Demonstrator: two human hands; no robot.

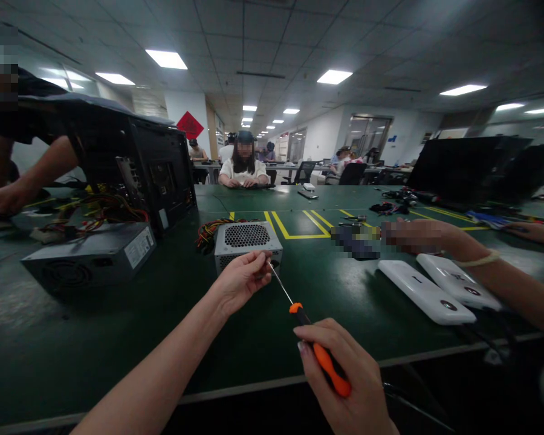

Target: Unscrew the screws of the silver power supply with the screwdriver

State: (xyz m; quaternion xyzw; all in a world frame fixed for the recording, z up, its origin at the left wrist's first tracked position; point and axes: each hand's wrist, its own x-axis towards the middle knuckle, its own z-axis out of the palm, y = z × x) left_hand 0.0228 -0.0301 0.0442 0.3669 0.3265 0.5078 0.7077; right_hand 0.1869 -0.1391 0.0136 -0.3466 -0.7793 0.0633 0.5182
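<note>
My right hand (344,368) is wrapped round the orange and black handle of a screwdriver (329,362), whose thin metal shaft points up and to the left. At the shaft's tip, the thumb and fingers of my left hand (245,275) are pinched together. Whatever they hold there is too small to make out. Just behind my left hand sits a grey computer power supply (247,235) with a honeycomb vent on top. My left hand overlaps its front face and partly hides it. A bundle of coloured cables (208,232) comes from its left side.
On the left stand a second power supply (90,254) and an open black computer case (163,175), with a person's arm (40,181) behind. To the right lie two white devices (426,293) under another person's arm (503,266). Yellow tape (306,237) marks the green table (185,350).
</note>
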